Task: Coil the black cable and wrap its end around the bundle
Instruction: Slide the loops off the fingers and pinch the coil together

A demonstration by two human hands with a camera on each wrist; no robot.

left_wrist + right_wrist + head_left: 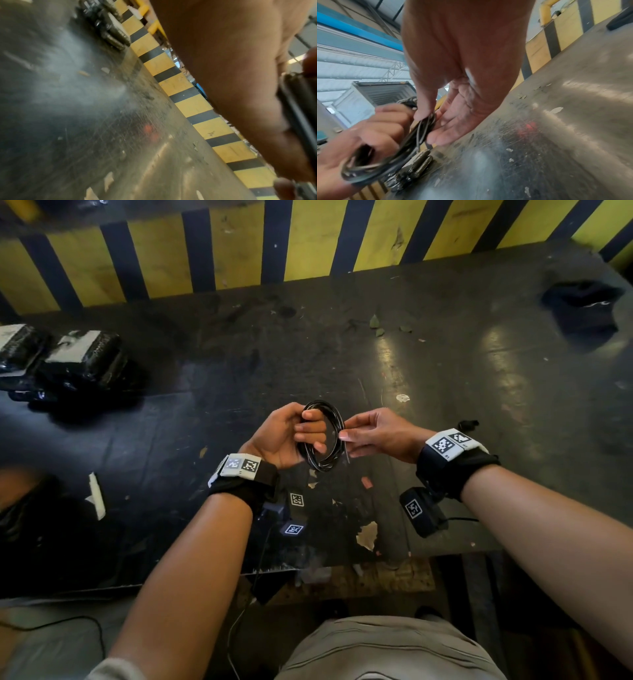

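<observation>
The black cable (323, 466) is wound into a small oval coil, held upright above the dark bench. My left hand (308, 429) grips the coil's left side, with fingers curled through the loop. My right hand (346, 436) pinches the strands on the coil's right side between thumb and fingers. A short loose cable end (347, 455) hangs just below that pinch. In the right wrist view my right hand (428, 125) closes on the blurred cable (406, 148), and the left hand (373, 132) holds the coil. In the left wrist view the palm (240, 81) hides most of the cable (298, 108).
The scratched black bench (445, 371) carries scraps and flakes. Black wrapped blocks (82, 357) sit at the left, a dark lump (582, 306) at the far right and a small black piece (467, 424) by my right wrist. A yellow-and-black striped barrier (239, 251) runs along the back.
</observation>
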